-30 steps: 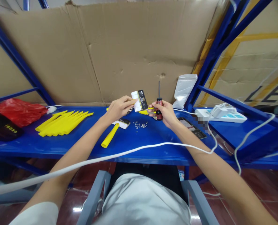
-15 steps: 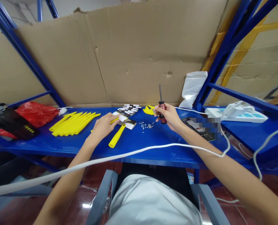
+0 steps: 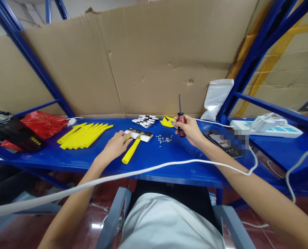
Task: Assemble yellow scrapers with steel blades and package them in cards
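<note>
My right hand [image 3: 188, 129] is closed around a red and black screwdriver [image 3: 181, 124], its shaft pointing up. My left hand [image 3: 116, 143] rests low over the table with its fingers closed on a slim yellow piece [image 3: 128, 138], mostly covered by the hand. Beside it lies a yellow tube handle [image 3: 130, 152]; its narrow end reaches a black-and-white card [image 3: 146, 137] flat on the table. Small loose screws and nuts [image 3: 166, 139] are scattered between my hands. Behind them sit a fanned stack of black-and-white packets [image 3: 145, 120] and small yellow parts [image 3: 167, 121].
A row of yellow handles [image 3: 85, 136] lies left on the blue table [image 3: 156, 169]. Further left are a red plastic bag [image 3: 43, 122] and a black bag [image 3: 19, 135]. Right are a dark printed package [image 3: 221, 142] and a power strip [image 3: 273, 129]. A white cable [image 3: 148, 169] crosses in front.
My left hand has lowered and drawn slightly back from the card. The packet and yellow piece raised over the card earlier are no longer held up there. The screwdriver stays upright in my right hand.
</note>
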Motion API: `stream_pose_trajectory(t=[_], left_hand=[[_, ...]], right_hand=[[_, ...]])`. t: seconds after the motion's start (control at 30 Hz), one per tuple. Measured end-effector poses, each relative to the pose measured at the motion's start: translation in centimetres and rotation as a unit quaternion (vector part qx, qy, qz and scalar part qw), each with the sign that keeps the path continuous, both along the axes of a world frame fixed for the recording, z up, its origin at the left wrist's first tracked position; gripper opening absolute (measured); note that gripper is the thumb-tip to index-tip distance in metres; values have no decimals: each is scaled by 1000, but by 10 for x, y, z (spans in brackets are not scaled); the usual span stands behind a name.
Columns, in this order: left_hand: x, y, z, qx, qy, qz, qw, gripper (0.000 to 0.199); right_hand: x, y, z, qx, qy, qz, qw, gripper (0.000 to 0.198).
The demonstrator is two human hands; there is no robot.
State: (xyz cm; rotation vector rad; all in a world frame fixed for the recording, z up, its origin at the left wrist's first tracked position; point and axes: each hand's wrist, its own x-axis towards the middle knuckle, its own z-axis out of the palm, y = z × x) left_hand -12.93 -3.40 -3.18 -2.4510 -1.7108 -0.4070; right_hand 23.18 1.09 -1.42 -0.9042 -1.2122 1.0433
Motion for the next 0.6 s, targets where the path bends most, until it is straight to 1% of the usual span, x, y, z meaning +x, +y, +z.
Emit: stream_pose_trajectory(t=[0.1,0.2,0.33,0.4,0.47,0.6], left_hand=[[-9,6,3,-7,-15,-5,1000,53],[-29,25,16,1,-26,8,1000,60],[-65,60,41,28,19,103,994,55],[-79,74,47,22,43,145,988,51],[-89,81,47,13,66,177,982,47],[-101,82,37,7,94,218,971,43]], right_hand=[[2,3,-2,-2,0,1,1000,44],[4,6,-4,-6,2,0,1000,41],[6,11,-7,-14,0,-1,1000,31],[7,13,-9,-20,-6,1,1000,25],[9,15,-12,-29,-14,4,999,23],[10,19,-17,-51,-25,8,998,35]])
